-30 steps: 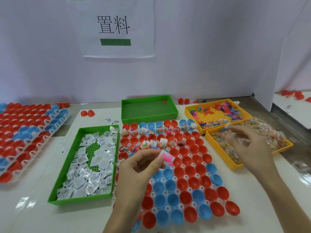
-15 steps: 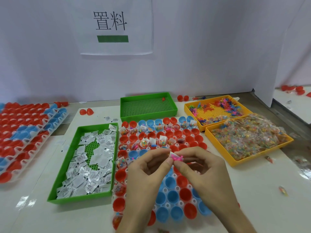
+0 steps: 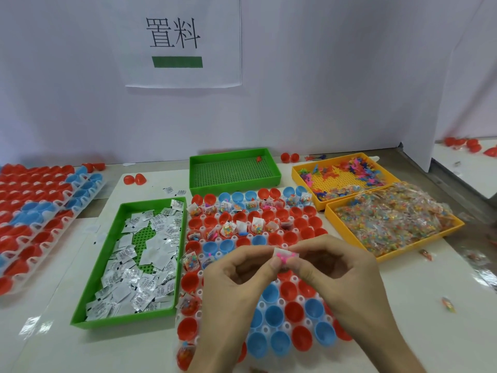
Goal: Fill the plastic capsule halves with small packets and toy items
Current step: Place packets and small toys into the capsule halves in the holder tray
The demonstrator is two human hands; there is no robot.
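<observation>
A white rack of red and blue capsule halves point(image 3: 282, 302) lies in front of me; its far rows hold small packets and toys. Above the rack's middle, my left hand point(image 3: 236, 286) and my right hand point(image 3: 338, 278) meet fingertip to fingertip. Together they pinch a small white packet with a pink toy point(image 3: 285, 256) against it. A green tray of white packets point(image 3: 107, 265) lies to the left. One yellow tray holds clear bead packets point(image 3: 392, 219), another holds coloured toy figures point(image 3: 347, 173).
An almost bare green tray point(image 3: 234, 170) stands behind the rack. A second rack of red and blue halves point(image 3: 35, 216) fills the far left. Loose red halves point(image 3: 134, 179) and stray packets lie on the white table. A white wall with a paper sign rises behind.
My right hand came back from the yellow bead tray to my left hand. Both hands now pinch the white packet and pink toy, which only the left held a second ago.
</observation>
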